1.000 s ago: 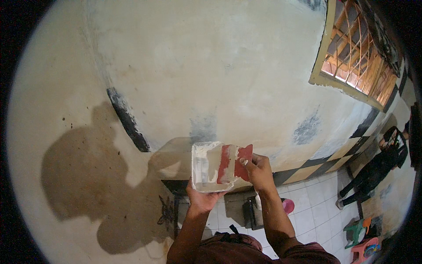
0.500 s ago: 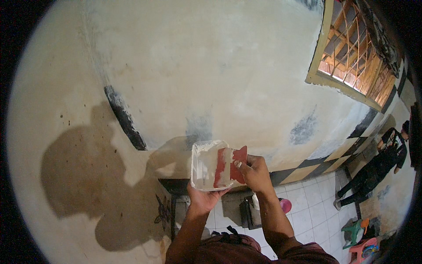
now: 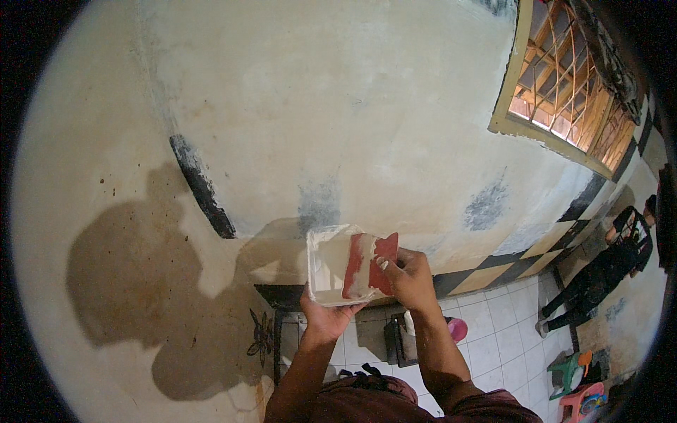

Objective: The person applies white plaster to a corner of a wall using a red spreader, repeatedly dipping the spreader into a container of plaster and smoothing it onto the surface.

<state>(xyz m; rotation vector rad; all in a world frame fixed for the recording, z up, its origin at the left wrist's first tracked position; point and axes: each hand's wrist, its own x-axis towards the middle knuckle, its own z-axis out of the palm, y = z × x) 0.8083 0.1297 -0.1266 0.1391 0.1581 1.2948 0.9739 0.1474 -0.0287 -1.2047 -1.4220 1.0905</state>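
My left hand point(image 3: 329, 321) grips a white plastic tub point(image 3: 317, 285) from below, its rim smeared with pale filler paste. In my right hand point(image 3: 409, 276) is a flat red scraper point(image 3: 384, 250), pinched between thumb and fingers at its right edge. Pale paste runs in a band across the scraper's face. The scraper lies over the tub's right side, so part of the inside is hidden. Some paste sticks to my right thumb. Both hands are in front of the lower part of a cream wall point(image 3: 282, 127).
The wall carries grey patches point(image 3: 486, 204), a black strip point(image 3: 201, 187) and a checkered band point(image 3: 486, 268). A barred window point(image 3: 564, 92) is at upper right. Another person point(image 3: 599, 271) stands at far right, near plastic stools point(image 3: 564, 374). A dark box-like thing point(image 3: 403, 342) stands on the tiled floor point(image 3: 493, 317).
The scraper has tilted slightly over the tub, and more of its red face shows. Both hands stay in nearly the same place.
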